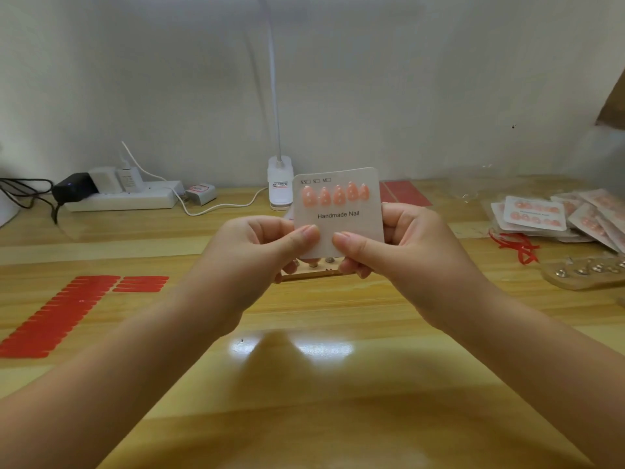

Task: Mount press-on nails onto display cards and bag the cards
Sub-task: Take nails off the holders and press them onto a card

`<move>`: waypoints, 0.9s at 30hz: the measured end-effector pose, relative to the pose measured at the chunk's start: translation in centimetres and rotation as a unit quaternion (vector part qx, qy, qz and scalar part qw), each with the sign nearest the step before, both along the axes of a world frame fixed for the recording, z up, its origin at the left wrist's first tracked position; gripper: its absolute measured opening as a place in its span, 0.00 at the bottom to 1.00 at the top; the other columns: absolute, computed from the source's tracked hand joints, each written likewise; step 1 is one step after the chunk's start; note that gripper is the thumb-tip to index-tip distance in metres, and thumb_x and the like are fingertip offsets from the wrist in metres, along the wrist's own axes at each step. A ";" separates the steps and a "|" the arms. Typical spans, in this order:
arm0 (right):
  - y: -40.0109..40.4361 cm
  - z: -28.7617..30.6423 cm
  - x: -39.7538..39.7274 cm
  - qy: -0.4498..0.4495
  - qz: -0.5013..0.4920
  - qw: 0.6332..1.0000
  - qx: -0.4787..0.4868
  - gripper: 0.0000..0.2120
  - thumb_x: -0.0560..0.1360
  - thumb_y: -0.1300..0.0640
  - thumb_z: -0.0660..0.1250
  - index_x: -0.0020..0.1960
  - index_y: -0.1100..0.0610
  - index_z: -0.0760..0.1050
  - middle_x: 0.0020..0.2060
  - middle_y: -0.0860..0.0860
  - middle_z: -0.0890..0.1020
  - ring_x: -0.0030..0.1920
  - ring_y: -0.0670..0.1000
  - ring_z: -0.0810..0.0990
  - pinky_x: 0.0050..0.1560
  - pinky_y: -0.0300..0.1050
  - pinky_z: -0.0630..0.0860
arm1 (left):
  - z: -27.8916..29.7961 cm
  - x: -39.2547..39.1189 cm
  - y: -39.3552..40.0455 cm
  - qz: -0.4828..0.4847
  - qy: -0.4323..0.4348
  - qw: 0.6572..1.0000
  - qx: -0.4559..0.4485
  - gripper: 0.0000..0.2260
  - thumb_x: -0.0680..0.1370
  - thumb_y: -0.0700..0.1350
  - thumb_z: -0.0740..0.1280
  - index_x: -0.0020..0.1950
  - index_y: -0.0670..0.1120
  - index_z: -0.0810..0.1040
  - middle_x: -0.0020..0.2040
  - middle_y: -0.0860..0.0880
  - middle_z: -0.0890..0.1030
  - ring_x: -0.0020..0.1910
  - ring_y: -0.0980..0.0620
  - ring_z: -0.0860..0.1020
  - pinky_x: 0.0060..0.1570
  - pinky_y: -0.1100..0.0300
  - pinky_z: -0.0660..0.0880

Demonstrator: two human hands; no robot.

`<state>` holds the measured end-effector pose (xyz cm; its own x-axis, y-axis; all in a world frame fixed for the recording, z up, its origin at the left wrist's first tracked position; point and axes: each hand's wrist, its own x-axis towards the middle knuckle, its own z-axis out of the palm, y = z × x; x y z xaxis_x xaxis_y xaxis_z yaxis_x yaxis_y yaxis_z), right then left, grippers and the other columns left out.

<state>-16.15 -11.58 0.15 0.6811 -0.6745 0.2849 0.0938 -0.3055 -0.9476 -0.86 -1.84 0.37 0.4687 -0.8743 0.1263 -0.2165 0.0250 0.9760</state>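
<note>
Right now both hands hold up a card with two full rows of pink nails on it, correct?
Not quite. The head view shows the card held by the left hand and right hand with only one row of pink nails, above the printed words; the space below is bare.

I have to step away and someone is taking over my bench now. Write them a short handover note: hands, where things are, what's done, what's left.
Left hand and right hand: both pinch the white "Handmade Nail" display card, held up over the wooden table.
Card: top row holds five pink press-on nails; the lower half is bare.
Done: pile of bagged cards at far right.
Supplies: red adhesive strips at left; wooden nail stand under the hands.
Left: fill the lower row, then bag this card.
</note>
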 end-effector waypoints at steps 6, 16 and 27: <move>-0.3 0.0 0.0 0.006 0.000 1.000 0.004 0.08 0.73 0.63 0.71 0.52 0.57 0.80 0.38 0.54 0.86 0.35 0.47 0.83 0.34 0.36 0.77 | -0.1 0.3 -0.3 -0.025 0.114 0.993 0.034 0.19 0.67 0.60 0.66 0.40 0.45 0.85 0.35 0.48 0.82 0.29 0.55 0.75 0.32 0.62 0.72; -0.1 -0.2 0.1 0.014 0.011 1.000 0.007 0.05 0.73 0.63 0.71 0.47 0.57 0.79 0.33 0.52 0.85 0.33 0.45 0.83 0.33 0.35 0.77 | 0.0 0.4 -0.1 -0.004 0.010 1.000 0.021 0.09 0.65 0.53 0.71 0.35 0.47 0.83 0.29 0.51 0.79 0.28 0.58 0.74 0.35 0.61 0.71; -0.6 -0.7 0.2 0.016 -0.012 0.998 0.065 0.07 0.73 0.64 0.71 0.51 0.60 0.79 0.39 0.56 0.85 0.35 0.46 0.83 0.35 0.38 0.78 | -0.6 0.9 0.0 0.053 -0.108 0.992 -0.038 0.16 0.68 0.61 0.68 0.49 0.53 0.80 0.40 0.56 0.84 0.32 0.58 0.79 0.32 0.64 0.76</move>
<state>-15.94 -12.13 -0.60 0.6719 -0.7203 0.1724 0.0564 -0.1823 -0.9816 0.05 -1.81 -0.19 0.5122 -0.8059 0.2971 -0.4255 0.0624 0.9028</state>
